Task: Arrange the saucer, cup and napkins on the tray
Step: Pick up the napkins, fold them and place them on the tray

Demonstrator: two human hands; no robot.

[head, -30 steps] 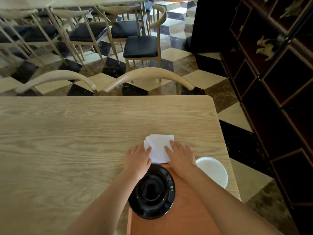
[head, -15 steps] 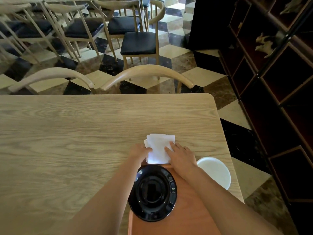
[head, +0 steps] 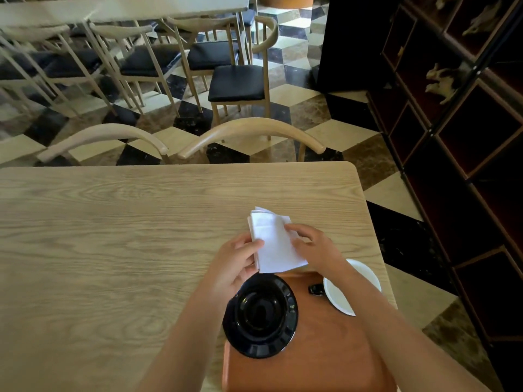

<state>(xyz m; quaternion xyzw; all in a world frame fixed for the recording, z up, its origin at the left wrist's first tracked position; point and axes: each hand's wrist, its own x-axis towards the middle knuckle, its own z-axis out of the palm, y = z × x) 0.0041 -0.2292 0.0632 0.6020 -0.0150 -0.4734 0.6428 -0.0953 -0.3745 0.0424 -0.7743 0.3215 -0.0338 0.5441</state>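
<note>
Gripping the left edge of a stack of white napkins [head: 271,244], the left hand [head: 236,264] has its thumb curled over the top sheet and its fingers tucked beneath, so it is closed on the paper rather than spread. Just below that hand, nearer the person, sits a black saucer [head: 260,314] with a round recess in its middle; the saucer rests on the left part of an orange-brown tray [head: 319,352] and its left rim overhangs the tray's edge above the wooden table [head: 113,236]. The napkins lie between the two hands, slightly fanned at their far end, tilted so the near corner points toward the tray's far edge; whether the stack is lifted clear of the table or resting on it cannot be told. To the right of the stack, the right hand [head: 314,246] is half open, its fingertips [head: 290,228] pressing on the napkins' right edge and the remaining fingers loosely bent. Below and to the right of this hand, partly hidden by the forearm, a white dish-like piece [head: 338,295] lies at the tray's right side, and a small black object [head: 316,289] shows just to its left on the tray; what that object is cannot be made out.
</note>
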